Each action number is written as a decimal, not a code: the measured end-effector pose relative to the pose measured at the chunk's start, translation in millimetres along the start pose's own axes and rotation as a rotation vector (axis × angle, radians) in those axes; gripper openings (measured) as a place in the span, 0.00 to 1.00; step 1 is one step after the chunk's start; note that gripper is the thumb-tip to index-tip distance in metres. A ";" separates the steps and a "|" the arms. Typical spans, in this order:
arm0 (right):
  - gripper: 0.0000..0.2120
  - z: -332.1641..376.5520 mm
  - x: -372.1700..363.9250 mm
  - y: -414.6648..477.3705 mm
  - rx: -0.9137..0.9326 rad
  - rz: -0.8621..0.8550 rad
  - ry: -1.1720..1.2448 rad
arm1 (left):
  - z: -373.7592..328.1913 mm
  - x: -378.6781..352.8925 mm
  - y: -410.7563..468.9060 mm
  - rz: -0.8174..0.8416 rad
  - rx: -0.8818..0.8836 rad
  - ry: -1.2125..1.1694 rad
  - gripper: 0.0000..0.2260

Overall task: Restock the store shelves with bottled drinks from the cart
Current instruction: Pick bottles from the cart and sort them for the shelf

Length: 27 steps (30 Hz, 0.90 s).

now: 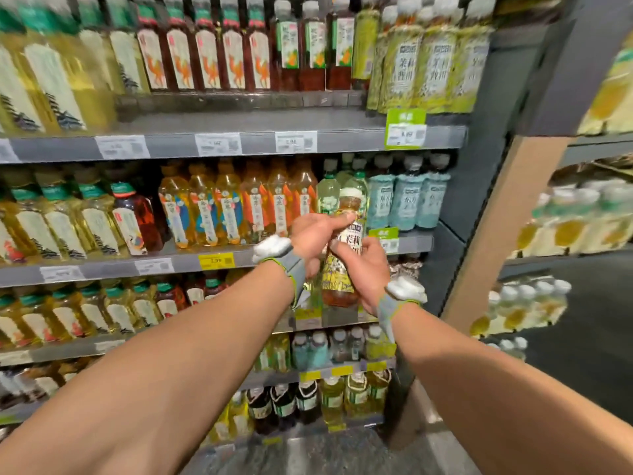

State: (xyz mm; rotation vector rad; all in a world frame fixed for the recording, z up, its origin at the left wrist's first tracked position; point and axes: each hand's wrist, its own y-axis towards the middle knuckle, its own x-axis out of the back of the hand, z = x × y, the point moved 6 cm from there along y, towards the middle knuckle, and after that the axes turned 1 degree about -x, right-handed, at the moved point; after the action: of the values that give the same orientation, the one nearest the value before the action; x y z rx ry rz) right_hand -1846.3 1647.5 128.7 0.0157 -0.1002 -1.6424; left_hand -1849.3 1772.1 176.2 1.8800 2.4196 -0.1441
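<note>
I hold one tea bottle (344, 269) upright in front of the shelves; it has a white cap, amber liquid and a yellow-green patterned label. My left hand (313, 236) grips its neck and shoulder from the left. My right hand (361, 269) wraps around its body from the right. The bottle hovers level with the third shelf (212, 260), near its right end. No cart is in view.
Shelves packed with bottled teas fill the view: a top shelf (239, 144) with dark and yellow bottles, pale blue bottles (407, 197) behind the held one, lower rows beneath. A grey upright (479, 200) ends the bay; another rack (565, 234) stands to the right.
</note>
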 end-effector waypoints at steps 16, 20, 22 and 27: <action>0.22 94.6 132.2 94.4 0.418 -0.178 -0.212 | -78.3 -151.8 26.1 -0.058 -0.246 -0.044 0.06; 0.17 117.4 139.2 102.5 0.480 -0.220 -0.177 | -101.8 -165.5 33.5 -0.047 -0.290 -0.076 0.09; 0.17 128.0 139.6 109.3 0.481 -0.240 -0.191 | -112.8 -169.8 39.5 -0.061 -0.305 -0.094 0.10; 0.33 143.8 136.1 122.5 0.436 -0.253 -0.233 | -127.8 -174.4 56.6 -0.035 -0.310 -0.129 0.08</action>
State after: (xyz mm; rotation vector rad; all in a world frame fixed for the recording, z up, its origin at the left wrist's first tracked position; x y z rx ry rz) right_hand -1744.8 1511.3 288.0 0.1761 -0.6565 -1.8411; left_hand -1751.5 1633.5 321.7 1.6419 2.2386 0.0995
